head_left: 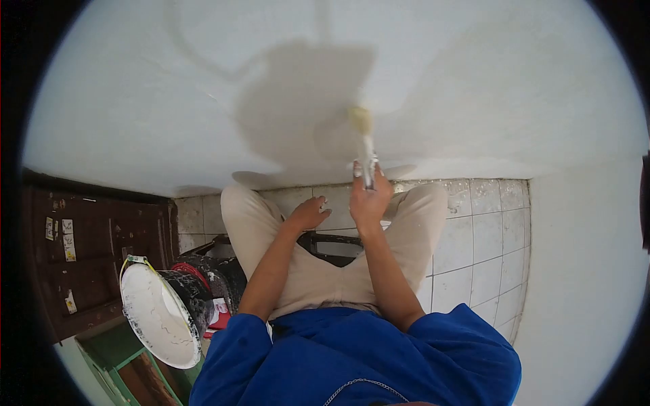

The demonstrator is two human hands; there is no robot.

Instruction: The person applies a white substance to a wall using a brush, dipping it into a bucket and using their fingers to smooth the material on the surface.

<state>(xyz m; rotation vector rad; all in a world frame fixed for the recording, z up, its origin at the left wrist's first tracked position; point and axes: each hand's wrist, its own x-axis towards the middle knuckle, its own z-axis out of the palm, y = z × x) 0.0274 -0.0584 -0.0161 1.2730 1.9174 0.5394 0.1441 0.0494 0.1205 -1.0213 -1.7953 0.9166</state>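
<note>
My right hand [370, 195] is closed round the handle of a paint brush [366, 150]. The brush points up and away from me, its pale yellowish bristles at the white wall [433, 88]; whether they touch it is hard to tell. White paint marks the handle and my fingers. My left hand [309, 213] hangs between my knees near the foot of the wall, fingers loosely curled and slightly apart, holding nothing. Shadows of my head and the brush fall on the wall.
A paint-smeared bucket [156, 314] with a white inside stands at my left, beside dark containers. Behind it is a brown wooden door [101, 243]. Grey-white tiles [467, 237] cover the floor. Another white wall [582, 271] rises at the right. A black seat [332, 247] shows beneath me.
</note>
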